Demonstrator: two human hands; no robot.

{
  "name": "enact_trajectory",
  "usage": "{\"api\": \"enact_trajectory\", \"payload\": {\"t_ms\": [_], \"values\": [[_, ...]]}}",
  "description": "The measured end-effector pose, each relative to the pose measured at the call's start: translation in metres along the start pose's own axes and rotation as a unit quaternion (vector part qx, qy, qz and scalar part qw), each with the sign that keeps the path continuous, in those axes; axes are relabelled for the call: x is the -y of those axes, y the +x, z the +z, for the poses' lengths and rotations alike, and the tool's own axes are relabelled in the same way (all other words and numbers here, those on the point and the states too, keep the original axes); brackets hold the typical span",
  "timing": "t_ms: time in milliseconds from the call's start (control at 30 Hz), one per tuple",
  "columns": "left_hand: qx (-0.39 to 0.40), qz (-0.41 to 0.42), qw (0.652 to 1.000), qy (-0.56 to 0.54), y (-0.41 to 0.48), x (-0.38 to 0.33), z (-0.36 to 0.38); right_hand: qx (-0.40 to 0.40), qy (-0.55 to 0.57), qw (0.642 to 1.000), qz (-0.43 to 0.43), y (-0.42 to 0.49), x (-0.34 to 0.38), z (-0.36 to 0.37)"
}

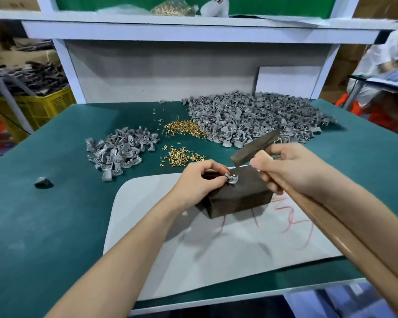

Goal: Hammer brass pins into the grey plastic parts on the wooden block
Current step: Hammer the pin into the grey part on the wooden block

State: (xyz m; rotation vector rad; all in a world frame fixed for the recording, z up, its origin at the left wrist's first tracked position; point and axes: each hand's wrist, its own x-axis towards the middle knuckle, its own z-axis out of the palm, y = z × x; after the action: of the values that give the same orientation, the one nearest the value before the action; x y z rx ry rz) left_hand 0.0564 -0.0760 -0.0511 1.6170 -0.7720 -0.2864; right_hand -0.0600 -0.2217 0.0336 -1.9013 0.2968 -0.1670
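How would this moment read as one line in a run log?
left hand: pinches part on block | right hand: holds hammer over block | stage: likely about to strike

Hammer handle (340, 239) cut off at lower-right edge; person (395, 53) at right edge blurred.

The left forearm (129, 239) is stretched forward from the lower edge, and the left hand (199, 181) is held palm down, its fingers (216, 168) curled and pinched on a small grey part (233, 180). The right forearm (363, 212) is brought in from the right. The right hand (292, 172) is held slightly higher, wrapped round a hammer handle (331, 228) close under the head.
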Motion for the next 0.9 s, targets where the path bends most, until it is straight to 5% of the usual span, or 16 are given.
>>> {"api": "enact_trajectory", "payload": {"t_ms": [433, 900], "values": [[0.006, -0.003, 1.000, 0.017, -0.002, -0.003, 0.000, 0.011, -0.031, 0.997, 0.073, 0.005, -0.009, 0.005], [-0.034, 0.009, 0.994, 0.099, -0.004, -0.010, 0.007, -0.051, -0.327, 0.944, 0.000, 0.014, 0.007, 0.010]]}}
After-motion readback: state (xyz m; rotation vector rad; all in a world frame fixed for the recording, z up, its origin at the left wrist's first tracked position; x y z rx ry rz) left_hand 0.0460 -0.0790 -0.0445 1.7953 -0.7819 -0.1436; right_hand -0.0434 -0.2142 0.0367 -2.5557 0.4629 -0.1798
